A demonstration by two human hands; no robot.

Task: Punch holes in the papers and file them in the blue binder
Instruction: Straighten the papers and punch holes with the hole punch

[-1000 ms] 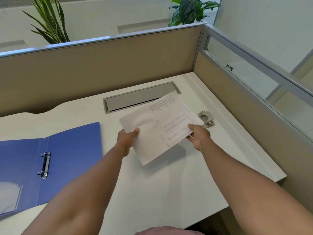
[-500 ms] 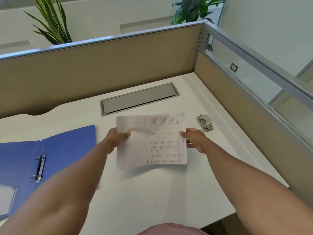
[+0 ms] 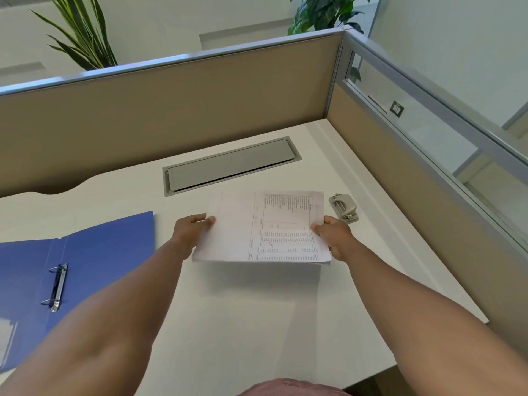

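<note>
The person holds the papers [image 3: 265,227] just above the white desk [image 3: 257,324], one hand on each side. The left hand [image 3: 190,234] pinches the left edge, with the thumb on top and the other fingers tucked under. The right hand [image 3: 333,238] grips the right edge the same way, thumb over the sheet and fingers curled below. The papers look like a few sheets stacked together, and the near edge shows a second layer peeking out.

The hole punch [image 3: 343,207] sits on the desk just to the right of the papers, a little farther away and not touching them. The blue binder [image 3: 85,267] lies open at the left, well apart, with its metal rings [image 3: 55,287] closed — nothing is on them yet.

What could go wrong? The sheets may not be lined up, so the holes could land in different spots on each page. If one hand lets go to reach for the punch, the stack could bend or slide apart — it is thin and floppy. Holes punched on the wrong side would not fit the rings.
</note>
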